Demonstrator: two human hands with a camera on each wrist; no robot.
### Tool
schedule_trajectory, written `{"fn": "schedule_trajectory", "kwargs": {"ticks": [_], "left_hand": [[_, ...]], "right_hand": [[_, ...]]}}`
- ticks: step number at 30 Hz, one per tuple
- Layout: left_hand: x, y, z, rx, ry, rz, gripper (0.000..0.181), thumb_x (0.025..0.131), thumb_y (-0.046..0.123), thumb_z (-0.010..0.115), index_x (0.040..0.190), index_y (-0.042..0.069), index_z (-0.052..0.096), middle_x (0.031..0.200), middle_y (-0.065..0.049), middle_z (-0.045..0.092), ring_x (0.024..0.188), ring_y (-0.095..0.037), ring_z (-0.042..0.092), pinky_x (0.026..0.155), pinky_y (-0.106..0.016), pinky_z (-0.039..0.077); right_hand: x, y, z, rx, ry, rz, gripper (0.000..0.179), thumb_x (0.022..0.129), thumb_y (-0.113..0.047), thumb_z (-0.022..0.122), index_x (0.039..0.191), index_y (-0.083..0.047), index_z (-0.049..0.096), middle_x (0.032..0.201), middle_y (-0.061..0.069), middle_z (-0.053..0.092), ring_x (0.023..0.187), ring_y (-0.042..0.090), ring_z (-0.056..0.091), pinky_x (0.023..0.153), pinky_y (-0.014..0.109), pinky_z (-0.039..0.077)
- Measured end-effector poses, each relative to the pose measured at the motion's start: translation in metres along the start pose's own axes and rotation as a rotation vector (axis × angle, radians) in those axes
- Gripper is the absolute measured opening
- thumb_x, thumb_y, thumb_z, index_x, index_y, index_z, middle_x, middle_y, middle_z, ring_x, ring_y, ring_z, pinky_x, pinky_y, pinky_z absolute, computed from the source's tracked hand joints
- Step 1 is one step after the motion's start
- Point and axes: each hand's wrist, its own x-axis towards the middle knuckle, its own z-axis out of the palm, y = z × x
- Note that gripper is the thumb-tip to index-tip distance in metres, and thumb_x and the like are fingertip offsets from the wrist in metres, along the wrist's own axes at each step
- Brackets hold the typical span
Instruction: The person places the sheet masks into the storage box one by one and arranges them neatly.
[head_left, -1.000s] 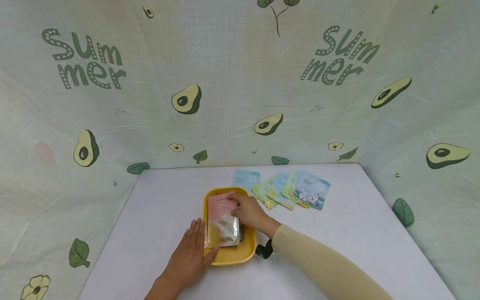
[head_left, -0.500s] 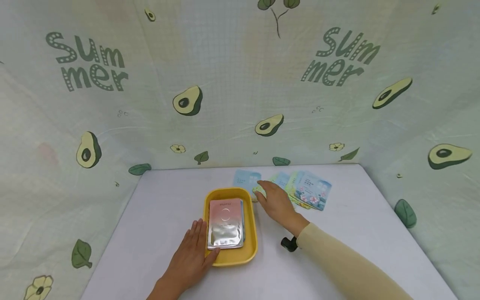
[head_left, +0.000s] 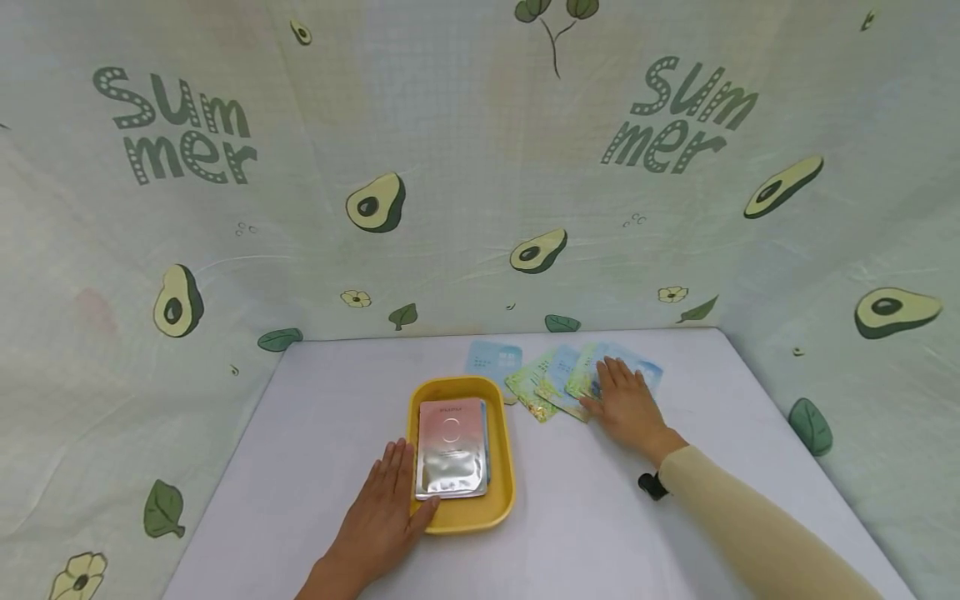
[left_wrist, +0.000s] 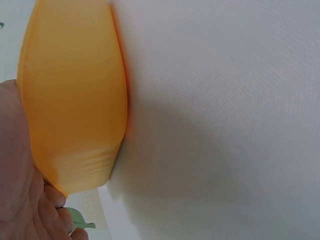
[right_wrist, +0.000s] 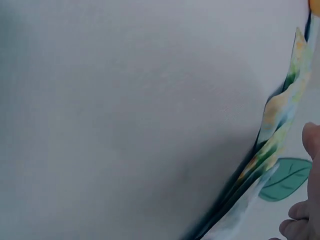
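My left hand (head_left: 375,518) lies with fingers straight along the left rim of a yellow plastic tray (head_left: 480,518); the thumb reaches over its near corner. In the left wrist view the fingers (left_wrist: 47,212) touch the outside of the tray (left_wrist: 75,100). A pink and silver foil sachet (head_left: 452,446) lies flat inside, with a bluish one showing beneath its right edge. My right hand (head_left: 632,412) is spread over the right end of fanned green and blue sachets (head_left: 534,390). From the right wrist, its thumb (right_wrist: 311,140) appears apart from the sachets (right_wrist: 272,115); contact elsewhere cannot be told.
One pale blue sachet (head_left: 493,358) lies behind the tray, left of the fan. All stand on a white table (head_left: 330,400) backed by a printed cloth (head_left: 465,150) with avocados and leaves. A dark device (head_left: 652,486) hangs at my right wrist.
My right hand has let go of the pink sachet in the tray, withdrawn, and moved right across the fanned sachets to their right end. The left hand has stayed on the tray.
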Motion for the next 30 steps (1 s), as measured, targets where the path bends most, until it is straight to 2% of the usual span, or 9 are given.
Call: {"fn": "schedule_trajectory", "kwargs": {"ticks": [5,12,20,30], "left_hand": [[-0.001,0.001,-0.001,-0.01,-0.002,0.001,0.087,0.107,0.055,0.052,0.162,-0.008,0.029,0.17,-0.025,0.029,0.159,-0.041,0.027,0.127,-0.056,0.032],[0.0,-0.001,0.0,-0.002,-0.012,0.002,0.087,0.108,0.056,0.05,0.163,-0.007,0.027,0.171,-0.025,0.027,0.16,-0.04,0.025,0.127,-0.056,0.03],[0.0,-0.001,0.0,-0.002,0.009,0.023,0.086,0.107,0.055,0.051,0.162,-0.008,0.03,0.169,-0.026,0.031,0.158,-0.041,0.029,0.125,-0.057,0.033],[0.001,0.0,-0.002,-0.014,0.018,0.033,0.086,0.107,0.053,0.054,0.162,-0.008,0.03,0.169,-0.026,0.032,0.158,-0.041,0.03,0.126,-0.056,0.033]], "right_hand": [[-0.006,0.015,0.003,-0.002,-0.064,0.057,0.088,0.109,-0.05,0.053,0.161,0.013,0.023,0.168,0.035,0.022,0.156,0.056,0.019,0.123,0.076,0.016],[-0.011,0.021,0.01,0.031,-0.133,0.046,0.087,0.109,-0.054,0.049,0.16,0.013,0.026,0.167,0.036,0.024,0.156,0.056,0.02,0.123,0.076,0.015],[-0.027,0.02,0.011,0.018,-0.133,-0.058,0.085,0.108,-0.054,0.052,0.159,0.011,0.032,0.166,0.033,0.031,0.155,0.054,0.025,0.123,0.073,0.022],[-0.056,0.013,0.011,-0.023,-0.122,-0.209,0.078,0.107,-0.055,0.053,0.158,0.002,0.043,0.166,0.022,0.041,0.155,0.045,0.035,0.125,0.067,0.025]]}}
